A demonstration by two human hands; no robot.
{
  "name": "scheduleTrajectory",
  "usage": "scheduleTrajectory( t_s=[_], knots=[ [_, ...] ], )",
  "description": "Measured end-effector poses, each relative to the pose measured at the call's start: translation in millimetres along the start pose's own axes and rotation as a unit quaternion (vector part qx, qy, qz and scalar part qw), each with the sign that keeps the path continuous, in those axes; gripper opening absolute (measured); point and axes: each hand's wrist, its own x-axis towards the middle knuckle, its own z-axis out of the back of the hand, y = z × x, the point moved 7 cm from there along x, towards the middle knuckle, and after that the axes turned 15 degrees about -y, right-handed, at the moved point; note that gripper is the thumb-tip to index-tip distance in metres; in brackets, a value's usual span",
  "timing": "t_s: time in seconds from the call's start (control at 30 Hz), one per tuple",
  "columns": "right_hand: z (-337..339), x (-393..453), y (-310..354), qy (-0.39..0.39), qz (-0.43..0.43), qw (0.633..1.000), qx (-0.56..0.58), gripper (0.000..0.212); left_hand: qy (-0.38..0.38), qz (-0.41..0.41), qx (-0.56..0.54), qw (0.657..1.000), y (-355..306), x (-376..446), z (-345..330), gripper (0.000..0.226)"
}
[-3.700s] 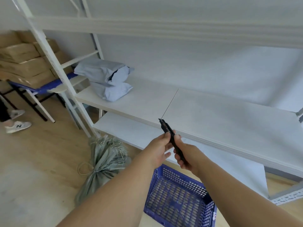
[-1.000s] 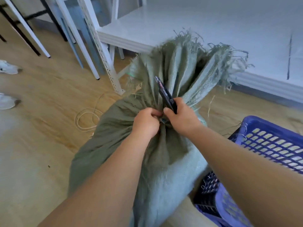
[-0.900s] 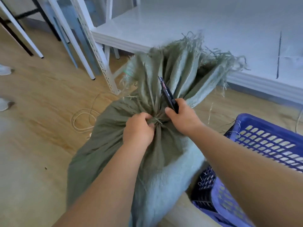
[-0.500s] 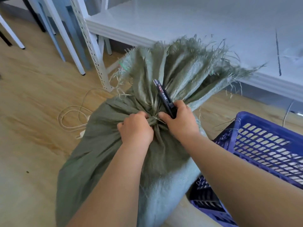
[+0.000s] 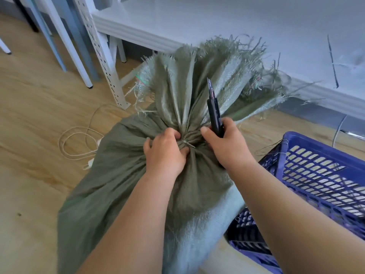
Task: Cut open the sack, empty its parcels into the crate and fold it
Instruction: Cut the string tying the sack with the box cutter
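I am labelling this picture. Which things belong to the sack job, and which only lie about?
For the job:
green sack
black cutter
blue crate
left hand
right hand

Lying about:
white cord on the floor
white shelf
rack legs

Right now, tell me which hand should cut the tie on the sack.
Right. The right hand already holds the cutter beside the tie, while the left hand pinches the sack neck there.
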Motion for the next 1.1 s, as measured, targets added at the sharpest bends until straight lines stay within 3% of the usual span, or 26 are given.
scheduleTrajectory(
  t_s=[0.1,0.2,0.37,0.6,0.7,0.8,0.9,1.0,1.1],
  knots=[
    [-3.0,-5.0,7.4,0.013,0.033,0.997,-0.071,0.027,0.016,0.017,-0.040,0.999,1.0,0.0,-1.2,0.034],
    [-6.2,-9.5,25.1,0.027,0.075,0.992,-0.094,0.027,-0.070,-0.011,-0.121,0.990,-13.7,5.1,27.1,0.028],
    [-3.7,-1.8,91.0,0.059,0.123,0.985,0.102,0.017,-0.205,-0.026,-0.238,0.949,-40.0,9.4,92.4,0.035],
    [34.3,16.1,127.2,0.103,0.131,0.945,0.282,0.018,-0.195,-0.067,-0.313,0.927,-83.8,-12.7,131.1,0.050],
    [33.3,28.6,110.5,0.087,0.127,0.965,0.212,0.018,-0.129,-0.057,-0.282,0.949,-76.8,-6.3,102.0,0.052],
    [18.1,28.3,68.4,0.068,0.078,0.987,0.125,0.019,-0.046,-0.039,-0.183,0.981,-65.9,-10.9,67.8,0.056],
    [13.3,24.0,41.2,0.042,0.010,0.989,0.141,0.018,-0.118,-0.058,-0.095,0.987,-66.3,-13.6,71.4,0.048],
    [16.8,25.5,33.4,0.023,-0.004,0.991,0.132,0.017,-0.227,-0.149,-0.127,0.954,-83.2,-17.0,95.1,0.037],
    [25.5,24.3,38.9,0.032,0.007,0.988,0.151,0.015,-0.170,-0.230,-0.075,0.955,-89.7,-15.6,83.3,0.053]
  ],
)
